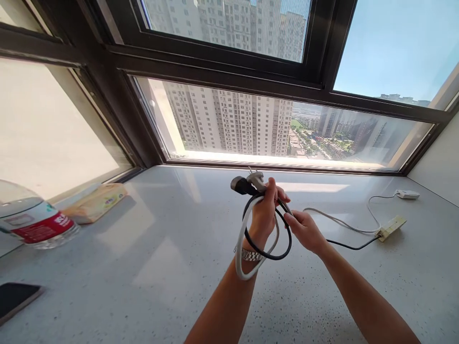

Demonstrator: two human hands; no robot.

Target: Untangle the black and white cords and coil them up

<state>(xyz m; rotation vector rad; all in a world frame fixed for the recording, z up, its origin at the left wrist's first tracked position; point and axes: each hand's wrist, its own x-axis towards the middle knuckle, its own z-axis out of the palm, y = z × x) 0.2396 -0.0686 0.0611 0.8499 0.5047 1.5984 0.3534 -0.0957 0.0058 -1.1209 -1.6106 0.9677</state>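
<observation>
My left hand (pixel 266 210) is closed around a bundle of looped power cords, one white (pixel 241 248) and one black (pixel 288 239). Above its fingers stick out a grey-white plug (pixel 256 180) with metal prongs and a black plug (pixel 240 185). The loops hang around my left wrist, over a metal-band watch (pixel 251 255). Just to the right, my right hand (pixel 306 231) pinches the cords where they leave the bundle. From there the cords trail along the counter to a yellowed power strip (pixel 392 228) and a smaller white block (pixel 408 194).
The speckled white counter (pixel 172 296) runs up to a dark window frame (pixel 229 71). On the left are a large water bottle (pixel 39 217) with a red label, a tissue pack (pixel 96 203) and a phone (pixel 17 298). A white wall (pixel 441 153) closes off the right side.
</observation>
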